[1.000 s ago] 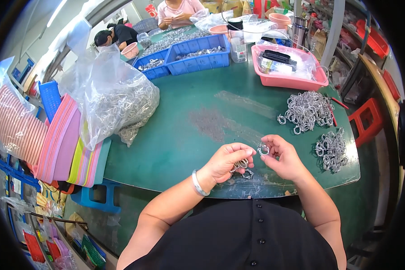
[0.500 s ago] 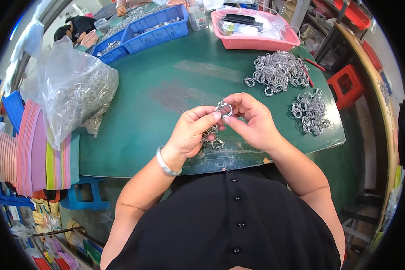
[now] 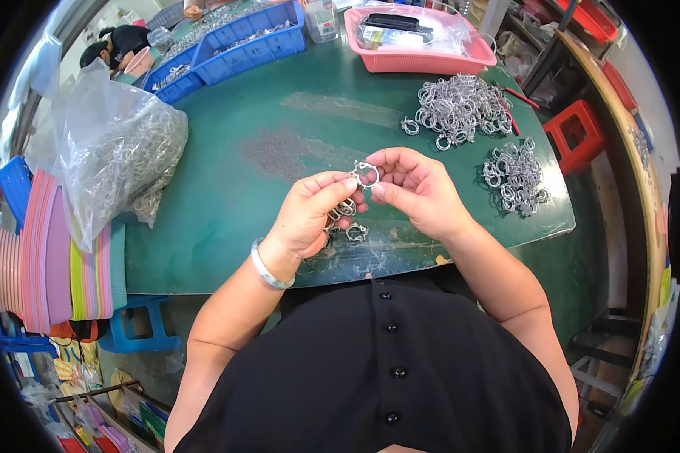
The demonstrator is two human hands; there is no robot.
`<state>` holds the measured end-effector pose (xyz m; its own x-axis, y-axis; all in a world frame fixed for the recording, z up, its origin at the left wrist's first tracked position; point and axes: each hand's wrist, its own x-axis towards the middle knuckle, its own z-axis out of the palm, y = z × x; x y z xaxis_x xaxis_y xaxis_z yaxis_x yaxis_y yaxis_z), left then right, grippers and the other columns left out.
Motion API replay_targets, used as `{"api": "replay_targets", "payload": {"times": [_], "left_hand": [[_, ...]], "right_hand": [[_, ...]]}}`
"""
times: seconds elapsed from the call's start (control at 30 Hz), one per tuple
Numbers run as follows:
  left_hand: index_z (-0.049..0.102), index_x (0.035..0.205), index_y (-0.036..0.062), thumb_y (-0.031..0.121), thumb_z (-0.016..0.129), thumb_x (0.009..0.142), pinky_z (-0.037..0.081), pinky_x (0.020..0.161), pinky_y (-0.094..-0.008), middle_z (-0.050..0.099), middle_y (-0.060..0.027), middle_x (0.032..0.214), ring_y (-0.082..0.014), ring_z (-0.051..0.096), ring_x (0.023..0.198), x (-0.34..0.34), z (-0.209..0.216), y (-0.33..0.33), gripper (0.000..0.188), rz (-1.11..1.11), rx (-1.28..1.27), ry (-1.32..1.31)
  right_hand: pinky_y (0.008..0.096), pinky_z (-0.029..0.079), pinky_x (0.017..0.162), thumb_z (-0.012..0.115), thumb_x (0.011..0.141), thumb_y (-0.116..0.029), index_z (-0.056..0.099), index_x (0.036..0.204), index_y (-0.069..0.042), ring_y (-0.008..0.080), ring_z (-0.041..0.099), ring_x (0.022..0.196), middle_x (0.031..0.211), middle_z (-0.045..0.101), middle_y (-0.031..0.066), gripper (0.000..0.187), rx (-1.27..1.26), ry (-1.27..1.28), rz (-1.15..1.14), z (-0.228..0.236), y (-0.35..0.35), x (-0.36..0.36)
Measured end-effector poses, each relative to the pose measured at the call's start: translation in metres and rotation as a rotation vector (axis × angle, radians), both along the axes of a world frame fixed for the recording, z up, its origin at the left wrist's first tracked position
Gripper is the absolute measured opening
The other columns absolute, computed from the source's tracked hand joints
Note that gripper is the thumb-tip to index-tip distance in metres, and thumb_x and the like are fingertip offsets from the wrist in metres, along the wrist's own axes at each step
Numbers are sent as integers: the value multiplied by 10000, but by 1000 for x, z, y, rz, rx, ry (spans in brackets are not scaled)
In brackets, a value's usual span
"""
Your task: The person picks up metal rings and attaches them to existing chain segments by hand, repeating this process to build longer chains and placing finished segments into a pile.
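Observation:
A silvery wire hose clamp [image 3: 366,165], a ring with small lugs, is held up between my two hands above the table's near edge. My left hand [image 3: 298,219] pinches its left side between thumb and forefinger. More clamps [image 3: 343,212] are tucked in that hand's curled lower fingers. My right hand [image 3: 423,195] has thumb and fingertips closed at the ring's right side. Another clamp [image 3: 356,232] lies just below the left fingers, near the table edge. To the right are a large heap of clamps [image 3: 461,109] and a smaller heap [image 3: 515,180].
A clear bag of clamps [image 3: 140,136] slumps on the left of the green table [image 3: 227,249]. Blue bins [image 3: 253,51] and a pink basket [image 3: 423,64] stand at the back. Red-handled pliers [image 3: 521,98] lie by the large heap. Another person bends over at far left.
The clamp between my hands has turned and now shows its round opening more fully. The whole view has shifted slightly; both hands keep their grip.

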<state>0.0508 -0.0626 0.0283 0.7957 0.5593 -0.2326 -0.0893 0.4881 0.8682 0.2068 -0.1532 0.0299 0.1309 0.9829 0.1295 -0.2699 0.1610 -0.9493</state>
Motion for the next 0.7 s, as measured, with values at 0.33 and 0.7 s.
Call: {"api": "replay_targets", "payload": {"times": [0.33,0.7], "left_hand": [[575,927,11,243,458,881,429,459,-211,600,-71,784,-175,593,692,-3,-7,6,263,-42,-110,-54],[557,922,6,350,431,897,424,443,-205,605,-87,776,-183,610,687,-2,-6,7,366,-73,-279,-101]], "right_hand": [[236,457,762,555,794,32,498,1062,18,94,547,846,937,566,51,274,13,-7,-18,-6,2,1],[227,449,737,535,779,62,498,1064,10,82,532,827,934,547,39,292,57,-29,-42,-8,2,0]]}}
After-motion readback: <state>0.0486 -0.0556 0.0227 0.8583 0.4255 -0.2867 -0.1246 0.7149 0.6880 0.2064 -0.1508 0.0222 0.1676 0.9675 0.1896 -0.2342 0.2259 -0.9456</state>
